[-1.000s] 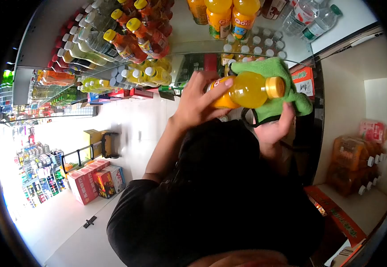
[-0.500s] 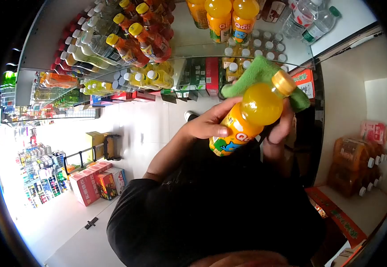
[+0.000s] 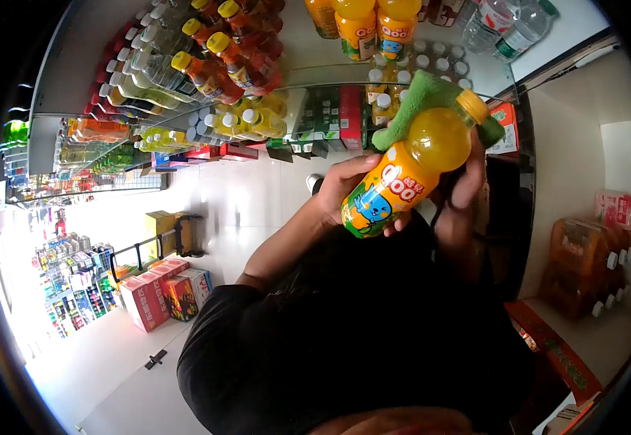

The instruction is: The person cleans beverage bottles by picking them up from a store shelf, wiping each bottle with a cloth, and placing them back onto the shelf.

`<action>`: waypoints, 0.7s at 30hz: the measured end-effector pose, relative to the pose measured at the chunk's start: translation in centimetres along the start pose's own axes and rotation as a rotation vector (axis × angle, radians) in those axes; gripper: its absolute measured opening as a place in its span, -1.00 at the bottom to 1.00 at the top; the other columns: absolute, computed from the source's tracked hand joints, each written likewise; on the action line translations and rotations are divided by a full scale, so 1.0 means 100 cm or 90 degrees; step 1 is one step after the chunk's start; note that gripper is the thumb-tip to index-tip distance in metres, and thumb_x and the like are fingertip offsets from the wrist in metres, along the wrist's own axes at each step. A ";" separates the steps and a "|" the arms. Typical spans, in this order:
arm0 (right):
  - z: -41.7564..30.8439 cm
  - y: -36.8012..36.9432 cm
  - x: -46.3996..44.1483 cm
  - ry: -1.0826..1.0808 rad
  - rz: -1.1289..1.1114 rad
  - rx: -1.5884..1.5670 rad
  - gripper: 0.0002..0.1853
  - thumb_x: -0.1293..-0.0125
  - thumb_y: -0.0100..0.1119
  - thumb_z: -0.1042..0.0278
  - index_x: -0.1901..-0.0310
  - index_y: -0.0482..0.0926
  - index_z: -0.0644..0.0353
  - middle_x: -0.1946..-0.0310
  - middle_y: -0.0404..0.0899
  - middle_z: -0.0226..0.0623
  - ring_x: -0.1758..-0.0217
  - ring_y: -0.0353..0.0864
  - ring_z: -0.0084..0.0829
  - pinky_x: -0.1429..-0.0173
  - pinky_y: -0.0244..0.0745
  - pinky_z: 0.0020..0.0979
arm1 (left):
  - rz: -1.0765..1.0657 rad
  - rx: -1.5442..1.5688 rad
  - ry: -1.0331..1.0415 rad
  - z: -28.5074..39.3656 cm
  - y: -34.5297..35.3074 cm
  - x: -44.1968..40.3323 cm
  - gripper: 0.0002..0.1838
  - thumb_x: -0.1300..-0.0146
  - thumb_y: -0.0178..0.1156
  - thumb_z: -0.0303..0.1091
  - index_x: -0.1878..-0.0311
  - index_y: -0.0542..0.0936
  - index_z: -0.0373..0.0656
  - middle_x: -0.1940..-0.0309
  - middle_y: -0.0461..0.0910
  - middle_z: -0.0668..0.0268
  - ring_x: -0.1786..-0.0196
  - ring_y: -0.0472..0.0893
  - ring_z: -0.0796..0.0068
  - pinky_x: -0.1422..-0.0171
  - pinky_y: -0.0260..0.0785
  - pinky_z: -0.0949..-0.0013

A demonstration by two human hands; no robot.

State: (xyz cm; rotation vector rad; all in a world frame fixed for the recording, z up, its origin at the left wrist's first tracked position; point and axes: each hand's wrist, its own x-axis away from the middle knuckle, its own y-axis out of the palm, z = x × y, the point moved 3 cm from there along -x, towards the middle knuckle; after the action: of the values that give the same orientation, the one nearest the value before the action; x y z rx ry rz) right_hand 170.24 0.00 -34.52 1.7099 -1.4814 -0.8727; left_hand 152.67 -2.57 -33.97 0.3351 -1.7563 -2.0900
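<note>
An orange-drink bottle [image 3: 391, 185] with a yellow cap, a "Qoo" label and a blue cartoon figure is tilted in front of my chest, its cap up to the right. My left hand [image 3: 348, 181] is closed around its lower part, with fingertips showing past the base. On the other side, my right hand [image 3: 467, 177] is by the bottle's neck and shoulder, holding a green cloth [image 3: 424, 101] that lies behind and against the upper bottle. The bottle hides part of the right hand's fingers.
Beyond my hands, a glass shelf [image 3: 315, 72] bears more orange-drink bottles [image 3: 356, 32], yellow-capped reddish bottles [image 3: 235, 61] and clear bottles [image 3: 525, 32]. Packed brown bottles [image 3: 580, 254] stand in a white compartment at right. Cartons [image 3: 145, 301] and a black-handled cart [image 3: 185, 235] are at left.
The bottle has turned about its length, bringing the label's large lettering and blue figure to face me. My left hand has shifted its grip, its thumb moving off the label. The cloth moved slightly.
</note>
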 end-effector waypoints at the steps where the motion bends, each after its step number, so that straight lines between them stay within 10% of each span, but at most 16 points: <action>1: 0.002 -0.001 0.003 -0.004 -0.001 0.004 -0.50 -0.58 -0.13 0.01 -0.24 0.45 0.29 -0.05 0.60 -0.24 -0.11 0.59 -0.34 -0.20 0.47 -0.33 | -0.013 -0.036 -0.005 0.003 0.004 -0.002 -0.24 -0.37 0.13 0.15 -0.30 0.36 -0.40 0.02 0.56 -0.16 0.14 0.69 -0.11 0.13 0.64 0.04; 7: 0.002 -0.002 -0.002 -0.086 0.008 0.187 -0.27 -0.53 -0.34 -0.24 -0.28 0.41 0.34 -0.09 0.60 -0.03 -0.08 0.64 -0.10 -0.23 0.53 -0.11 | 0.093 -0.334 0.151 0.006 0.017 -0.002 -0.20 -0.01 0.57 -0.39 -0.29 0.38 -0.40 -0.08 0.60 0.04 -0.03 0.68 0.24 -0.14 0.58 0.16; 8: 0.004 -0.001 0.000 -0.085 0.046 0.075 -0.48 -0.61 -0.23 -0.06 -0.20 0.47 0.24 -0.04 0.60 -0.26 -0.08 0.62 -0.37 -0.20 0.49 -0.30 | 0.147 -0.347 0.197 0.005 0.006 -0.002 -0.24 -0.05 0.55 -0.38 -0.29 0.40 -0.39 -0.09 0.61 0.08 -0.09 0.65 0.29 -0.22 0.53 0.21; 13: 0.008 -0.002 -0.016 -0.014 0.398 0.097 -0.45 -0.45 0.19 -0.02 -0.32 0.44 0.15 -0.21 0.54 -0.35 -0.27 0.51 -0.37 -0.36 0.40 -0.26 | 0.249 -0.364 0.220 0.010 -0.032 -0.009 -0.44 -0.36 0.30 -0.20 -0.32 0.42 -0.27 -0.14 0.60 0.19 -0.16 0.61 0.34 -0.27 0.49 0.26; 21: 0.034 -0.010 0.017 -0.173 0.325 0.456 -0.46 -0.51 0.12 0.10 -0.32 0.39 0.36 -0.15 0.49 -0.14 -0.25 0.46 -0.30 -0.31 0.34 -0.29 | 0.270 -0.206 0.292 0.006 -0.028 -0.014 -0.59 -0.52 0.06 -0.10 -0.30 0.34 -0.06 -0.17 0.50 0.19 -0.17 0.59 0.24 -0.19 0.54 0.12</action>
State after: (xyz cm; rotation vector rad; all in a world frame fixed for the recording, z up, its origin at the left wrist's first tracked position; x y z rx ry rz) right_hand 168.02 -1.85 -37.22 1.5650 -2.4857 -0.3088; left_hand 153.28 -1.03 -36.67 0.2884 -1.0928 -1.7723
